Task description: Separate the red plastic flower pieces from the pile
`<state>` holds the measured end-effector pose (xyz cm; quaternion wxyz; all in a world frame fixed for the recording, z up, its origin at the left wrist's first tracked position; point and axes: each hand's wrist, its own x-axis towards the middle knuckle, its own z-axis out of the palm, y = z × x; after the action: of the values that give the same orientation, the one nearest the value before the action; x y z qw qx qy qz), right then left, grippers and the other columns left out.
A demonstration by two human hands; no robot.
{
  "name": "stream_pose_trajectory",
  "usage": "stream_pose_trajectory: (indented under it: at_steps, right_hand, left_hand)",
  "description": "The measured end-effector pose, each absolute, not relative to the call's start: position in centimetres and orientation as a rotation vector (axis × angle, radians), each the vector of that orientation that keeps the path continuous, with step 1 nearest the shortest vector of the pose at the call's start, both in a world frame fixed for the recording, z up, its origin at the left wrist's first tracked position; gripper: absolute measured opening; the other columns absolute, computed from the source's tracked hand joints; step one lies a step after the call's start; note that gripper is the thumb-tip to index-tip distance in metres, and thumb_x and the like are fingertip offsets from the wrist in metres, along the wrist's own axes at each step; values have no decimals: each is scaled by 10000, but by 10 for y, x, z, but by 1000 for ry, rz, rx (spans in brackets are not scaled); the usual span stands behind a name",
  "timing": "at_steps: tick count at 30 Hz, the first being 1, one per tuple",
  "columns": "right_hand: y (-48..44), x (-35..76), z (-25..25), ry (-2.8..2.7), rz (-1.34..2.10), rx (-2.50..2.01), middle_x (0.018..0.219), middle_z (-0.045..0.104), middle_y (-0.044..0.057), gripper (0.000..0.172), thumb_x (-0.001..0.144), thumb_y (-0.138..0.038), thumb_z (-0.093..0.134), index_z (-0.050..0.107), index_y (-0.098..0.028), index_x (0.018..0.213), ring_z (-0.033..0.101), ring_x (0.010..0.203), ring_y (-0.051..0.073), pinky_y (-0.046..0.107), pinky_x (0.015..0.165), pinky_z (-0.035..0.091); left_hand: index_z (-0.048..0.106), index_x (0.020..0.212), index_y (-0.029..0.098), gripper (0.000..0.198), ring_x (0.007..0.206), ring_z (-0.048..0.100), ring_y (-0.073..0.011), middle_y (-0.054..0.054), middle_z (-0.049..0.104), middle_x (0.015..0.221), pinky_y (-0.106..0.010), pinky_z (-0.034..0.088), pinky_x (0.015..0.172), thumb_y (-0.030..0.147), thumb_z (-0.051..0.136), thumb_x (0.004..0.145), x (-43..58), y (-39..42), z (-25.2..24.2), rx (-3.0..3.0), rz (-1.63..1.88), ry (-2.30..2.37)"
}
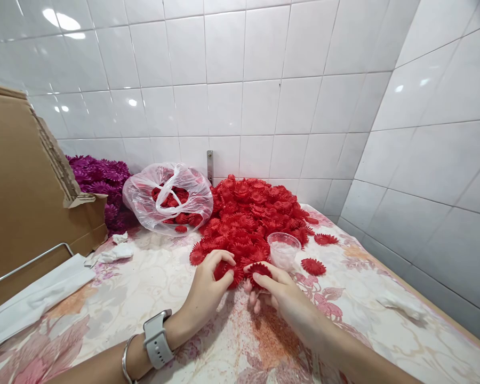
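Observation:
A large heap of red artificial flowers lies on the floral tablecloth in front of me. My left hand, with a watch and a bangle on its wrist, has its thumb and fingers curved round a red flower at the heap's front edge. My right hand holds another red flower between thumb and fingers, its other fingers curled below. Just behind my right hand stands a clear plastic cup with something whitish in it. Two loose red flowers lie to the right.
A tied clear bag of red flowers and a purple flower pile stand at the back left. A cardboard box is at far left, near white paper. Crumpled tissue lies at right. Tiled walls bound the table.

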<state>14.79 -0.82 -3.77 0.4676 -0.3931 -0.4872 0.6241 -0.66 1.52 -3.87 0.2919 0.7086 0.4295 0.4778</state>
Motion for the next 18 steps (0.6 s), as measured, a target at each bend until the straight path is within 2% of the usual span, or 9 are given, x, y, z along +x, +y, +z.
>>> stream_pose_trajectory:
  at_steps: [5, 13, 18]
  right_hand:
    - [-8, 149, -37, -1143, 1558, -995, 667, 573, -4, 80, 706, -252, 481, 493, -174, 723, 527, 505, 99, 226, 453, 415]
    - [-9, 145, -36, -1127, 1527, -1071, 627, 568, -9, 60, 658, -212, 448, 491, -173, 673, 511, 470, 92, 218, 439, 402]
    - [-9, 147, -39, -1146, 1516, -1086, 591, 552, -21, 75, 688, -234, 447, 491, -175, 673, 501, 451, 89, 221, 443, 402]
  left_hand:
    - [549, 708, 191, 122, 925, 543, -189, -30, 608, 918, -305, 381, 833, 99, 474, 680, -6, 12, -37, 1884, 1256, 1148]
    - [553, 692, 186, 128, 939, 535, -191, -34, 606, 931, -307, 383, 831, 85, 477, 676, -4, 15, -39, 1873, 1249, 1150]
    - [601, 776, 204, 63, 841, 547, -194, -28, 610, 830, -329, 412, 810, 184, 552, 741, -10, -8, -19, 1838, 1401, 1052]
